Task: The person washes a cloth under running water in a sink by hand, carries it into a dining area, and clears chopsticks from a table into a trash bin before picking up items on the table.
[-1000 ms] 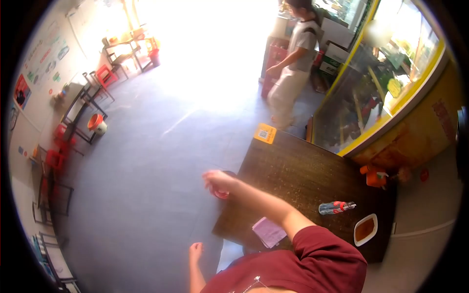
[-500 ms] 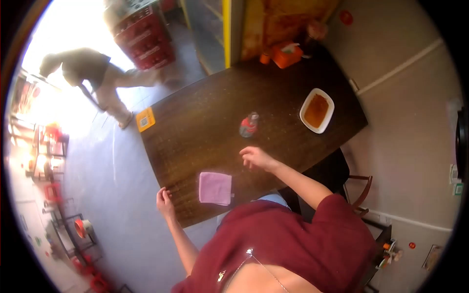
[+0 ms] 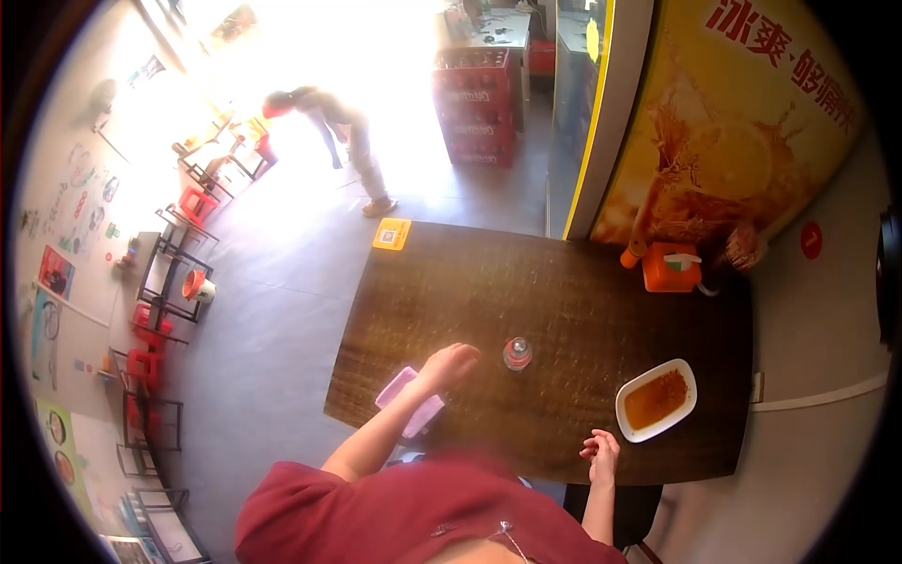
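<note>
My left hand [image 3: 451,365] is over the wooden table, its fingers loosely stretched toward a small bottle with a red label [image 3: 517,354]. A gap separates the fingertips from the bottle, and nothing shows in that hand. Partly hidden under my left forearm lies a folded pink cloth [image 3: 411,404]. Near the table's front edge, my right hand [image 3: 601,455] has its fingers loosely bent and apart, with nothing visible in them. Just beyond it, to the right, sits a white rectangular dish [image 3: 656,400] holding reddish-brown sauce.
The dark wooden table [image 3: 451,282] bears a yellow code card [image 3: 391,234] at its far left corner and an orange tissue box [image 3: 671,268] at the far right. A person [image 3: 338,122] bends over beyond it. Red crates [image 3: 474,108] are stacked behind; stools line the left wall.
The view has swung, shifting the table right and lower. My left hand has moved from the table's left edge inward past the cloth; my right hand has drawn back toward the dish side.
</note>
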`<action>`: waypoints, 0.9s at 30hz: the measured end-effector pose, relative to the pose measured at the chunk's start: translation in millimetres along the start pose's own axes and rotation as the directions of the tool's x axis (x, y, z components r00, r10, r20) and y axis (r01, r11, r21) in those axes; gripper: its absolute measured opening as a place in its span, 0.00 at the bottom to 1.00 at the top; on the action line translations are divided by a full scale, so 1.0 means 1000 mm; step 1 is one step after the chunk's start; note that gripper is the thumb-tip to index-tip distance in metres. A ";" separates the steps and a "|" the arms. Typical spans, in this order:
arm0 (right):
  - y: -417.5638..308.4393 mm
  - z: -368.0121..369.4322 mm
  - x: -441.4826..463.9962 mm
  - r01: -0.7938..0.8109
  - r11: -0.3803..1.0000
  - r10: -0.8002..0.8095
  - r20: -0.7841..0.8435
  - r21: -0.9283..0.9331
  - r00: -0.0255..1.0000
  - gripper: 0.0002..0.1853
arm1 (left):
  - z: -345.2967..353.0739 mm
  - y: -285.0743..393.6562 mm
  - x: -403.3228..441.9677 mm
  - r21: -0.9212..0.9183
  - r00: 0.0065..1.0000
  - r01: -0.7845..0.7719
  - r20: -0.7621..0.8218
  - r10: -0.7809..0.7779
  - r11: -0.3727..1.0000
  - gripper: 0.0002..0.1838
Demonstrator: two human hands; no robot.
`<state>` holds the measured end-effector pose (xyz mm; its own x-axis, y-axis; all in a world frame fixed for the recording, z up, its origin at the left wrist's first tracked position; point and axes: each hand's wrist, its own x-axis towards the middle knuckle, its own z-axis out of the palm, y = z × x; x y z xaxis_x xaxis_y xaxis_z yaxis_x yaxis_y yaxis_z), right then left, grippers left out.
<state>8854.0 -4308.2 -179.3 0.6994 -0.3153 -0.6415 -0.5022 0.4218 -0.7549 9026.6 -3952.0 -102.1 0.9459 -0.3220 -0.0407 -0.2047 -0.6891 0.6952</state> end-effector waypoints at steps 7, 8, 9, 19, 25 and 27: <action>-0.029 0.006 0.018 0.001 1.000 0.000 0.062 -0.023 0.998 0.10 | -0.014 0.000 -0.021 -0.008 0.991 0.134 -0.006 -0.134 0.991 0.10; -0.026 0.008 0.020 0.005 1.000 -0.003 0.077 -0.022 0.997 0.09 | -0.016 -0.005 -0.025 0.004 0.991 0.130 -0.021 -0.129 0.992 0.11; -0.023 0.010 0.022 0.008 1.000 -0.006 0.090 -0.021 0.996 0.09 | -0.019 -0.008 -0.028 0.019 0.990 0.139 -0.019 -0.139 0.990 0.11; -0.002 0.062 -0.011 -0.013 0.995 0.031 0.198 -0.095 0.980 0.09 | -0.035 -0.025 -0.046 0.020 0.993 0.114 -0.042 -0.114 0.993 0.10; 0.011 0.062 -0.033 0.015 0.978 0.022 0.169 -0.210 0.985 0.08 | -0.051 -0.041 -0.063 -0.005 0.991 0.125 -0.057 -0.125 0.992 0.10; 0.019 0.051 -0.044 0.028 0.977 -0.004 0.112 -0.211 0.994 0.08 | -0.049 -0.049 -0.059 -0.104 0.986 0.162 -0.018 -0.165 0.981 0.10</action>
<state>8840.0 -4243.4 -158.5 0.7537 -0.2201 -0.6192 -0.5788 0.2239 -0.7841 8993.4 -3867.8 -98.6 0.9711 -0.1922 -0.1414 -0.0215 -0.6606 0.7505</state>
